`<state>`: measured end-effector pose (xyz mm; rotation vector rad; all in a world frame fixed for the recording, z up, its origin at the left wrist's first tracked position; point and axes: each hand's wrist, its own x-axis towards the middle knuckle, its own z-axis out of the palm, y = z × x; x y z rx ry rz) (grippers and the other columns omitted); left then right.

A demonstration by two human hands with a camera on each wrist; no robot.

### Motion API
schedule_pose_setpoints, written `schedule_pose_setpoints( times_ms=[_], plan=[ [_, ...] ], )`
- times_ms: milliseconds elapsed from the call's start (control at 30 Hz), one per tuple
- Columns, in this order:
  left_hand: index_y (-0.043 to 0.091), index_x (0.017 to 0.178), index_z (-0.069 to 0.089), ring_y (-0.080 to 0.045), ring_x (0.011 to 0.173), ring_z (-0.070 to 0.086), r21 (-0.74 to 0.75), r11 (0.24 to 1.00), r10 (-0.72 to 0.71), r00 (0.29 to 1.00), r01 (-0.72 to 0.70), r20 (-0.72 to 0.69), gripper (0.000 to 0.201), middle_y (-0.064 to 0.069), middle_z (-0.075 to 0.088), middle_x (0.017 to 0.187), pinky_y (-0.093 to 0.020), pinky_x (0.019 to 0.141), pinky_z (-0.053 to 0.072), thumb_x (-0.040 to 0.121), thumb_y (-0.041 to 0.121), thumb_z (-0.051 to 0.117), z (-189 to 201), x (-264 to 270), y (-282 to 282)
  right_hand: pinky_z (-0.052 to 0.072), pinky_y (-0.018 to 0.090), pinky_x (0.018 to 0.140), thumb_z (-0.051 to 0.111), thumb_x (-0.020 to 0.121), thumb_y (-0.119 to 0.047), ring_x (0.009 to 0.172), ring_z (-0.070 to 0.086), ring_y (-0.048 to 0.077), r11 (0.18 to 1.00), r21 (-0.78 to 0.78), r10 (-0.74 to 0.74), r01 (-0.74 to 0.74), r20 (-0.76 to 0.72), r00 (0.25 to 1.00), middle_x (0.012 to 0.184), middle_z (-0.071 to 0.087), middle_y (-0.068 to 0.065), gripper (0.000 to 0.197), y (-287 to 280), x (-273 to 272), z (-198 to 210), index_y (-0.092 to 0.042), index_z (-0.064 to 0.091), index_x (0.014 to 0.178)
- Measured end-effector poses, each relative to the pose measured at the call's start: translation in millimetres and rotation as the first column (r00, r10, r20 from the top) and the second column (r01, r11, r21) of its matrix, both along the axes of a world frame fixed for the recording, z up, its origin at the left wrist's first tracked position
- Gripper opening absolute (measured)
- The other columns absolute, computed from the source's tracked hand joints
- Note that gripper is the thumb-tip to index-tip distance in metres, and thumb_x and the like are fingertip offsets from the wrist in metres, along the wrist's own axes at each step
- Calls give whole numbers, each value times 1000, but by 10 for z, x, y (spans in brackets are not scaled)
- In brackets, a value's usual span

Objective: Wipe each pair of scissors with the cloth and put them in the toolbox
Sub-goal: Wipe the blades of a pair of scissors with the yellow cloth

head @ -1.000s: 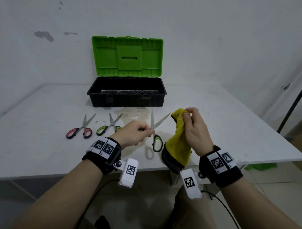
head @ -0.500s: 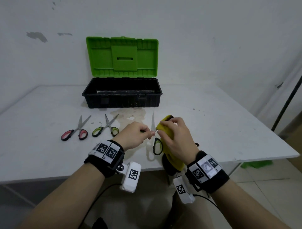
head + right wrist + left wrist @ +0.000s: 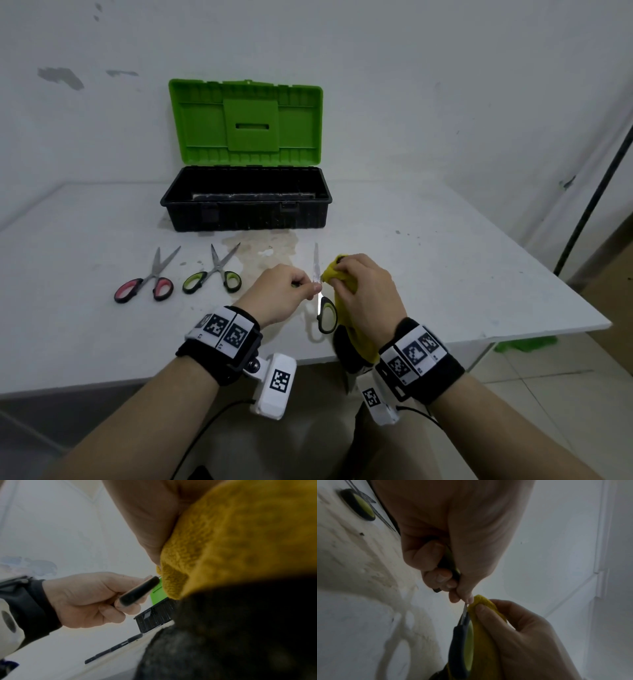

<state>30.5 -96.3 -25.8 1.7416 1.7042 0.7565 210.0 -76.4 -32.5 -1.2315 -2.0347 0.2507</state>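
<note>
The left hand (image 3: 281, 296) pinches one handle of the held scissors (image 3: 320, 294) above the counter (image 3: 445, 274), one blade pointing toward the open toolbox (image 3: 246, 205). The right hand (image 3: 366, 294) pinches the yellow cloth (image 3: 356, 339) around the other blade (hidden in the fabric). The red-handled scissors (image 3: 147, 279) and green-handled scissors (image 3: 214, 275) lie side by side, left of the hands.

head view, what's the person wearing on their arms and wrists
Both forearms are bare. Each wrist has a black band with white square-code tags on top. A white camera block with its own black code hangs under each wrist, with a thin black cable trailing down.
</note>
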Motion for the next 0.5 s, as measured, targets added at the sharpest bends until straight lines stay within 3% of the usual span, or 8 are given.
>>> schedule_pose_setpoints(
  times_ms=[100, 167, 233, 333, 500],
  plan=[
    [22, 77, 71, -12, 64, 53, -2, 1000, 16, 1000, -16, 15, 28, 1, 64, 72, -28, 62, 43, 95, 42, 63, -5, 12, -10, 50, 28, 68, 59, 91, -30, 76, 57, 10, 1000, 1, -20, 20, -35, 999, 90, 62, -10, 10, -41, 8, 41, -25, 56, 100],
    [22, 78, 70, -7, 62, 51, 12, 1000, 7, 1000, -7, 10, 27, 8, 59, 68, -23, 58, 38, 96, 41, 63, 4, 32, -17, 50, 27, 68, 61, 91, -31, 74, 58, 10, 999, -46, -20, 16, -80, 997, 84, 64, -9, 10, -46, 10, 34, -25, 58, 98],
    [24, 75, 69, -7, 61, 51, 17, 1000, 5, 1000, -5, 5, 28, 9, 58, 66, -23, 57, 37, 96, 41, 62, 9, 46, -20, 50, 25, 75, 66, 88, -31, 78, 60, 8, 996, -83, -42, 31, -137, 990, 86, 67, -8, 10, -14, 17, -10, -24, 67, 93],
    [24, 70, 68, -15, 61, 49, 15, 1000, 26, 999, -27, 45, 32, 5, 54, 61, -28, 58, 39, 95, 43, 62, 6, 54, -12, 42, 8, 77, 71, 85, -26, 81, 54, 2, 997, -1, -70, 71, -189, 979, 97, 61, -7, 8, 23, 26, -50, -19, 73, 89],
    [21, 71, 69, -17, 61, 49, 4, 1000, 27, 998, -28, 63, 33, 2, 51, 61, -29, 57, 37, 96, 42, 62, 51, 101, -10, 48, 19, 79, 69, 87, -25, 84, 58, 6, 998, 61, 4, 4, -134, 991, 95, 65, -7, 13, 4, 34, -19, -20, 71, 99]
  ],
)
